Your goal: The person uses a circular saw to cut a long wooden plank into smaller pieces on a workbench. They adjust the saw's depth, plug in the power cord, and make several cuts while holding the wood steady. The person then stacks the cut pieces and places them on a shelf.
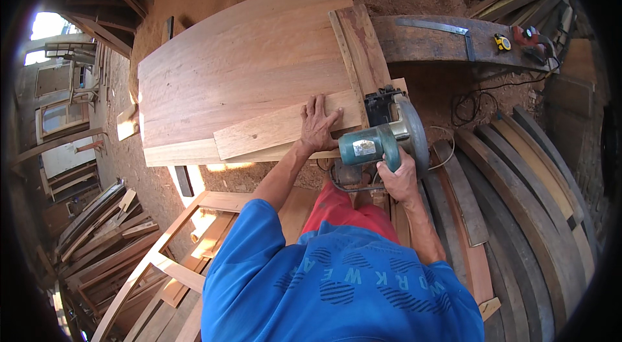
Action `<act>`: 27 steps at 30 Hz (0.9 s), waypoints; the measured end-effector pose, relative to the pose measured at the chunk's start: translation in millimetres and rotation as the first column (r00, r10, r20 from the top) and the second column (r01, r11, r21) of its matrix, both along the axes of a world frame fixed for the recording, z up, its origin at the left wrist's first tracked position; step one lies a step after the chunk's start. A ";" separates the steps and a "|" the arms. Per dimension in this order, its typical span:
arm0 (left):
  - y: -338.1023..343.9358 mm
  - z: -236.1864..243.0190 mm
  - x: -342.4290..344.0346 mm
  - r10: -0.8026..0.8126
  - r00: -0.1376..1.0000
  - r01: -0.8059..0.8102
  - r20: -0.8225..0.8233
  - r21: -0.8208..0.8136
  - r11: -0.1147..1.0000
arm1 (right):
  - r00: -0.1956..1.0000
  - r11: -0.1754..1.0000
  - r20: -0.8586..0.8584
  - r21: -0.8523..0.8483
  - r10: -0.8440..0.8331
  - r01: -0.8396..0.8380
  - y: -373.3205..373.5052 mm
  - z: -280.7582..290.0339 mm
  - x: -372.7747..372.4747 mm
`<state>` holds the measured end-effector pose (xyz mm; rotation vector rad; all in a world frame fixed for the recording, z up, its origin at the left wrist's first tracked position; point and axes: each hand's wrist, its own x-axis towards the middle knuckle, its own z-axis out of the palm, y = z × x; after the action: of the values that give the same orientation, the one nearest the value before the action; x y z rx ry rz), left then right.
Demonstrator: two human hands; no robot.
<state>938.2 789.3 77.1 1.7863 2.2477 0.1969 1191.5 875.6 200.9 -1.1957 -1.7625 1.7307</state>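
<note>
My right hand (pixel 398 177) is wrapped round the handle of a green circular saw (pixel 363 148) with a grey blade guard. The saw sits over the right end of a narrow light board (pixel 259 129), and its body hides the blade. My left hand (pixel 317 125) presses down on that board with its fingers spread, just left of the saw's motor. Beneath lies a large wooden panel (pixel 240 50). Across the panel's right end rests a short plank (pixel 363 44), reaching toward the saw's base.
A dark bench plank (pixel 414 44) at right carries a steel square (pixel 470 37), a yellow tape measure (pixel 502 43) and a red power tool (pixel 532 44). A black cable (pixel 473 99) coils below. Curved planks (pixel 518 173) stand at right, a wooden frame (pixel 178 271) at lower left.
</note>
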 end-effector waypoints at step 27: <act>0.8 5.7 -1.0 -0.011 1.000 0.013 0.026 -0.061 0.998 | 0.999 0.996 -0.041 0.085 0.034 -0.030 33.3 -3.2 -35.5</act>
<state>937.2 790.1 82.8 1.7560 2.2008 0.1465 1155.9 908.9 197.7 -1.0930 -1.8200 1.6695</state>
